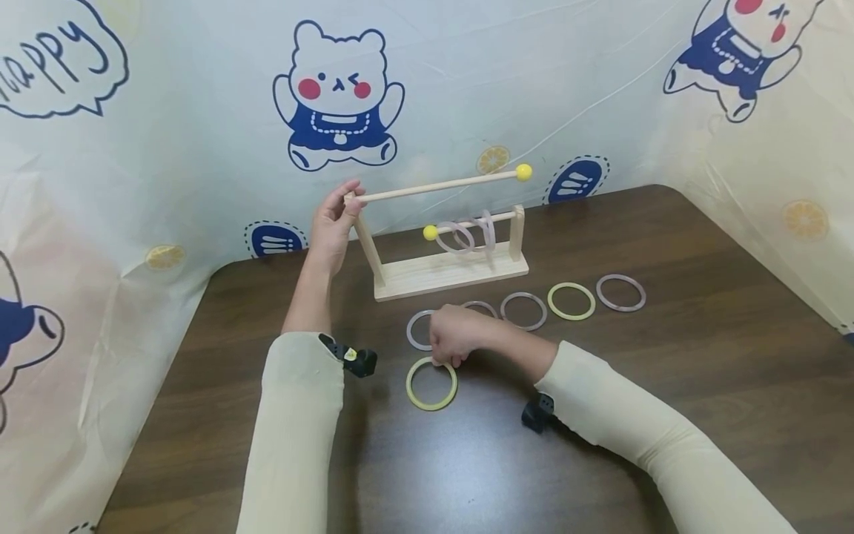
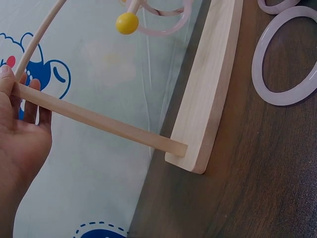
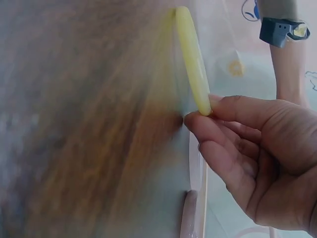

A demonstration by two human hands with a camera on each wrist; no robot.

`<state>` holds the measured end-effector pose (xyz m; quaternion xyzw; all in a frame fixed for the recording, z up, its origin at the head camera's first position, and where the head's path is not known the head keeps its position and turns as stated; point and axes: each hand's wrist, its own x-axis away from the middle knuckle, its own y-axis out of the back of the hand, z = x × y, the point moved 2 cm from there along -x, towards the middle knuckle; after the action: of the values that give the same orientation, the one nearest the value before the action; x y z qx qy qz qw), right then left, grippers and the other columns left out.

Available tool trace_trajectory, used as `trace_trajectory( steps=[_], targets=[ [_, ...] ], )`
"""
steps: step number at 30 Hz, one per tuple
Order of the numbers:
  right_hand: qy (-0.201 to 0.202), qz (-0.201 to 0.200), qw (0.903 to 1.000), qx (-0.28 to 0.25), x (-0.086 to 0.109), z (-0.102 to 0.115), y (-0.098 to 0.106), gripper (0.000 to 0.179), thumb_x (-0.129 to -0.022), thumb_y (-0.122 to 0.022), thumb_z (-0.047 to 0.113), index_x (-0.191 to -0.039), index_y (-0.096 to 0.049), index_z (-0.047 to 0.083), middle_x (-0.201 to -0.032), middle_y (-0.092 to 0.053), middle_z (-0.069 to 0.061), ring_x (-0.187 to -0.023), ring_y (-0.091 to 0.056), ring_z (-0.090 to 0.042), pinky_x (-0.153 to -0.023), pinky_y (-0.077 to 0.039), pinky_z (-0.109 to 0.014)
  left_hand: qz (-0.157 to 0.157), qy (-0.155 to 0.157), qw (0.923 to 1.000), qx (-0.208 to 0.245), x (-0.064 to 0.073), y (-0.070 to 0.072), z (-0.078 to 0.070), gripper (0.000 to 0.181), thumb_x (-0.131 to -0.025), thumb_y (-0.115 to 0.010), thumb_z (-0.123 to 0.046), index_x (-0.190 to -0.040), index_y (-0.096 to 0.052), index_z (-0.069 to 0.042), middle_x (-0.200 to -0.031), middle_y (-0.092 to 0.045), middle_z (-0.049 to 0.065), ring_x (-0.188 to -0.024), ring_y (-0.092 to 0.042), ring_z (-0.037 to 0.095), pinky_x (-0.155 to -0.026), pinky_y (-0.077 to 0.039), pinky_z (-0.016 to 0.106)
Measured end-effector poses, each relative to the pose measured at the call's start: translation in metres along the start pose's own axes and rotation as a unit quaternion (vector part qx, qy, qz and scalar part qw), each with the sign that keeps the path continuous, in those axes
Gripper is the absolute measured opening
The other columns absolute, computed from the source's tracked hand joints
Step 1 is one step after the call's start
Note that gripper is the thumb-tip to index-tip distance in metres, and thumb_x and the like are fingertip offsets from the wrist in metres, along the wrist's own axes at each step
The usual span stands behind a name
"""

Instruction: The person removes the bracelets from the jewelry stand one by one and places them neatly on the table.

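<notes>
A wooden stand point(image 1: 454, 276) has an upper and a lower rod, each tipped with a yellow ball. My left hand point(image 1: 331, 226) grips the top of its left post point(image 2: 99, 117), thumb in front and fingers behind. Several pale purple rings point(image 1: 489, 230) hang on the lower rod; the upper rod point(image 1: 437, 187) carries none. In front of the stand, my right hand point(image 1: 460, 332) pinches the far edge of a yellow ring point(image 1: 431, 407) between thumb and forefinger. The right wrist view shows this ring point(image 3: 192, 57) edge-on, close to the tabletop; whether it touches cannot be told.
A row of loose rings lies before the stand: a bluish ring point(image 1: 410, 334) partly behind my right hand, pale purple rings point(image 1: 523, 295), another yellow ring point(image 1: 571, 285) and a purple one point(image 1: 621, 308) at right. A printed cloth point(image 1: 440, 89) hangs behind the dark wooden table point(image 1: 700, 386).
</notes>
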<state>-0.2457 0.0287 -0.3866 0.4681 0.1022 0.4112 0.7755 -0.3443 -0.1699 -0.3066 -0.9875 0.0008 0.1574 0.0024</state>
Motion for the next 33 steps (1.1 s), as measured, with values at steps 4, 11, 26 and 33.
trace_trajectory(
  steps=[4,11,26,33],
  targets=[
    [-0.009,-0.005,0.9999,0.005,0.0003,0.0007,-0.0001,0.023,-0.077,-0.072,0.012,-0.055,-0.067,0.013,-0.048,-0.06,0.0,-0.043,-0.06,-0.012,-0.043,-0.047,-0.021,0.001,-0.001,1.0,-0.004,-0.0004,-0.0003,0.0002,0.04,-0.092,-0.056,-0.018,-0.131,-0.051,-0.008,-0.118,-0.056,0.002,-0.111,-0.052,0.019,-0.102,-0.034,0.034],
    [-0.018,-0.01,0.9998,-0.006,0.0017,-0.0012,0.0002,0.024,-0.077,-0.074,0.015,-0.055,-0.067,0.011,-0.048,-0.06,0.001,-0.044,-0.06,-0.012,-0.043,-0.048,-0.021,-0.003,0.003,1.0,0.0,-0.0027,-0.0012,0.0013,0.041,-0.091,-0.057,-0.019,-0.13,-0.052,-0.008,-0.119,-0.056,0.002,-0.11,-0.052,0.019,-0.102,-0.034,0.033],
    [-0.03,-0.006,0.9991,-0.03,0.0026,-0.0036,0.0001,0.022,-0.078,-0.075,0.014,-0.058,-0.068,0.008,-0.052,-0.062,0.0,-0.046,-0.061,-0.013,-0.045,-0.051,-0.024,0.0,0.002,1.0,0.0,-0.0006,0.0002,0.0004,0.037,-0.092,-0.056,-0.018,-0.128,-0.055,-0.013,-0.12,-0.056,0.002,-0.11,-0.052,0.018,-0.102,-0.033,0.033],
    [-0.053,-0.032,0.998,-0.016,0.0031,-0.0065,0.0048,0.021,-0.077,-0.076,0.02,-0.059,-0.068,0.01,-0.05,-0.061,0.002,-0.048,-0.062,-0.014,-0.045,-0.049,-0.023,-0.001,-0.001,1.0,-0.007,0.0001,-0.0005,-0.0003,0.038,-0.091,-0.057,-0.019,-0.129,-0.054,-0.011,-0.117,-0.057,0.0,-0.108,-0.052,0.017,-0.102,-0.033,0.033]
  ],
)
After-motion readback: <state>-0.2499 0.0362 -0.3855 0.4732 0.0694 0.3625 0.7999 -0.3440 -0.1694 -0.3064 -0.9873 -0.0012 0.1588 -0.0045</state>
